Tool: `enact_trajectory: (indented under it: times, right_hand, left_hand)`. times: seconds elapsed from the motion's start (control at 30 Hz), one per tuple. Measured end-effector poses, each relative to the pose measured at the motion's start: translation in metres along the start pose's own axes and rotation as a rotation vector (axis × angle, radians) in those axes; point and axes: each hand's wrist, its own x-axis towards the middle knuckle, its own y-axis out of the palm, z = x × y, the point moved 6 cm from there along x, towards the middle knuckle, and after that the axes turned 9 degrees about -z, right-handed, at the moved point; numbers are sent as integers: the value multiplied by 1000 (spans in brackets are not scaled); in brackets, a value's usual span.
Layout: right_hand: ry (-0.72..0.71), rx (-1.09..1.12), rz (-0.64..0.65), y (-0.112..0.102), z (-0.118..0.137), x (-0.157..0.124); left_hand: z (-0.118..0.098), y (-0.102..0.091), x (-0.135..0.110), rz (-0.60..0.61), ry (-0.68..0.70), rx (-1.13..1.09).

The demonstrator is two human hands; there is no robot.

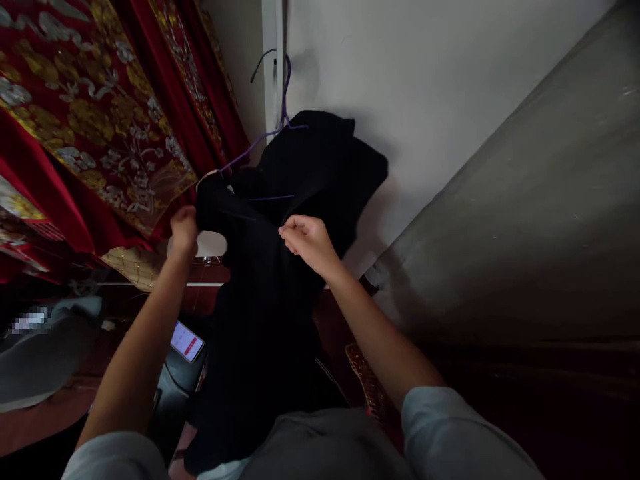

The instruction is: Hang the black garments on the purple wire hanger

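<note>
A black garment (pixel 280 220) hangs on a purple wire hanger (pixel 273 130) hooked up against the white wall. My left hand (pixel 183 229) is closed on the garment's left edge, below the hanger's left tip. My right hand (pixel 306 239) pinches the cloth near the middle of the garment, fingers pressed together. The lower part of the garment drapes down between my forearms toward my lap.
A red curtain with gold and silver flowers (pixel 95 113) hangs at the left. A grey slanted panel (pixel 525 220) fills the right side. A phone with a lit screen (pixel 187 341) lies low at the left, beside grey cloth (pixel 45 353).
</note>
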Motion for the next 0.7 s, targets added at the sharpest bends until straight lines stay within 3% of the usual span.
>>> enact_trajectory:
  times: [0.1,0.23,0.3,0.4,0.53,0.6,0.7]
  right_hand:
    - [70,-149,168,-15,1,-3]
    - [168,-588,614,-27,-3,-19]
    - [185,-687,697,-31,0,-25]
    - [119,-672,624,-32,10,-23]
    - [-6,-399,351,-32,12,-4]
    - [44,-305,306,-33,-6,7]
    - [193,-398,197,-43,-37,19]
  left_hand:
    - [15,11,-49,221,-43,143]
    - [-16,17,-84,485,206,391]
    - [-35,24,-94,642,321,449]
    - [-68,31,-108,744,385,313]
    - [-111,27,-115,605,314,-89]
    - [-125,22,-117,544,270,-237]
    - [-138,16,-120,485,228,-354]
